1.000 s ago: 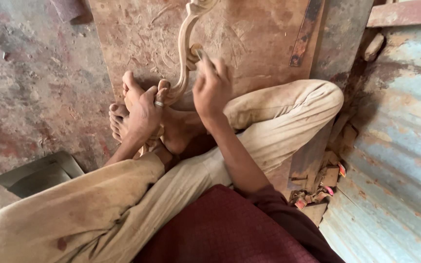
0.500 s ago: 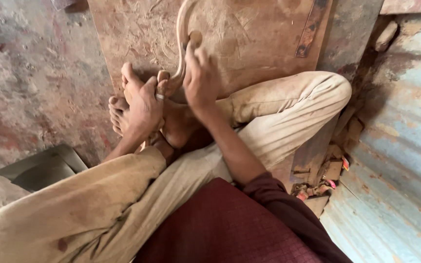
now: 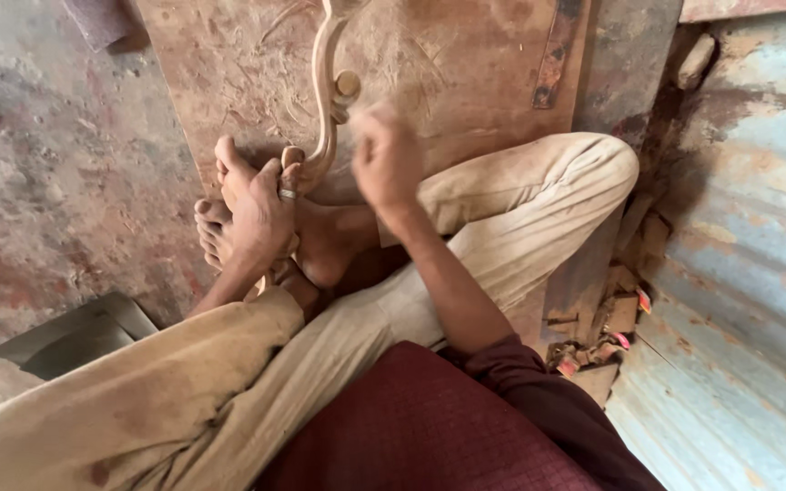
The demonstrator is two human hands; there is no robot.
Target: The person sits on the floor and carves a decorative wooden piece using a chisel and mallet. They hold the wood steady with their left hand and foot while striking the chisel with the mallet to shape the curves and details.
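Right hand (image 3: pixel 386 156) has come back down the carved strip (image 3: pixel 323 100) vs. half a sec ago, when it sat higher up near the round knob (image 3: pixel 347 85); now it's blurred, so it's moving fast. Looks like a rubbing or sanding stroke along the wood, but whatever is between the fingers can't be made out. Fingers are curled in, pinched on sth small; can't tell what.

Left hand (image 3: pixel 261 211) hasn't shifted: clamped over the lower end of the strip, pressing it against the bare foot (image 3: pixel 229 205), ring on one finger. Strip itself is a pale, curved, S-shaped piece of wood, running from the left hand up across the board (image 3: pixel 466 73) and out of the top of view. So it's pinned at the bottom by hand + foot, and worked on w/ the right.

Around: person sits cross-legged in dusty beige trousers (image 3: pixel 502 209) and a dark red shirt (image 3: pixel 429 427). Board is scratched, dusty, w/ a rusty metal strap (image 3: pixel 557 55) at its right edge. Corrugated sheet (image 3: pixel 748 273) on the right, scraps of wood and rubble (image 3: pixel 602 336) in the gap beside the knee. Grey metal piece (image 3: pixel 75 336) lower left on the stained floor (image 3: pixel 47 164).

In the way: right knee crowds the board's right side; knob sits just beside the strip, right in the stroke path.
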